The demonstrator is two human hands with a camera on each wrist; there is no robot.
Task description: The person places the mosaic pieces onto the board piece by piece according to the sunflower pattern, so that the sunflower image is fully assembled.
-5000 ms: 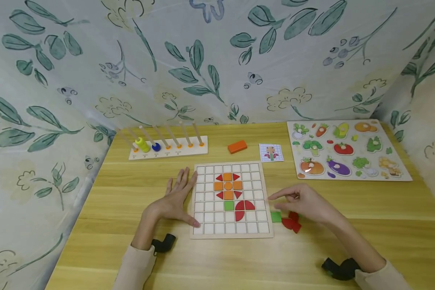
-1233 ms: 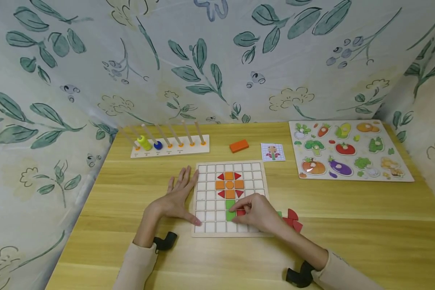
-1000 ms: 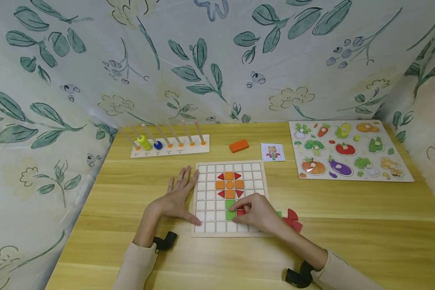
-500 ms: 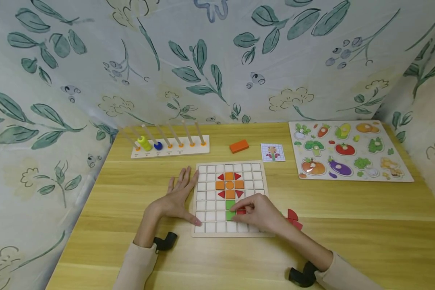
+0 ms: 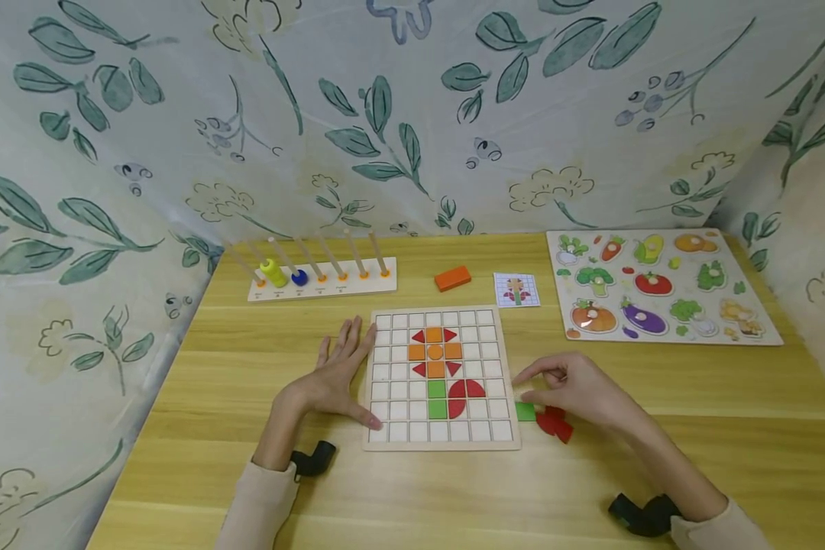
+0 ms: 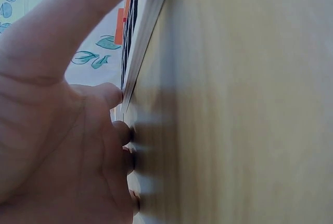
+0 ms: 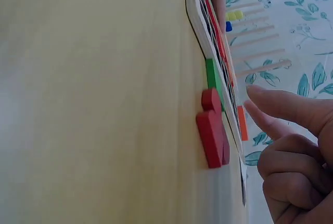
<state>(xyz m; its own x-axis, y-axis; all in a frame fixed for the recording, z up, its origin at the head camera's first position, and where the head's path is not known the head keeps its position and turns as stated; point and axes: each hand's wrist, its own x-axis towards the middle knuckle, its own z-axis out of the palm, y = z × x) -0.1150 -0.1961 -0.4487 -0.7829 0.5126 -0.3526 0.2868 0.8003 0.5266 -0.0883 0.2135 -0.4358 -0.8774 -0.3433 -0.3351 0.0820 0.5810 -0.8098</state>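
A pale square grid board (image 5: 392,435) lies on the table, with a flower pattern of orange squares, red pieces and two stacked green squares (image 5: 437,399) in its cells. Spread along its left edge is my left hand (image 5: 323,386), the thumb over the lower left corner. My right hand (image 5: 577,386) hovers beyond the right edge, index finger and thumb apart with nothing between them; the other fingers curl inward in the right wrist view. Just below its fingertips lie a loose green tile (image 5: 525,412) and several red quarter-round pieces (image 5: 554,425), partly overlapping.
Behind the board are an orange block (image 5: 452,278) and a small pattern card (image 5: 516,290). A peg rack (image 5: 357,284) with yellow-green and blue beads stands back left. A vegetable puzzle board (image 5: 557,305) lies back right, near the patterned cloth (image 5: 412,114).
My right hand has let go of the second green square, which now sits below the first, and moved right to the loose pieces. My left hand has stayed at the board's edge.
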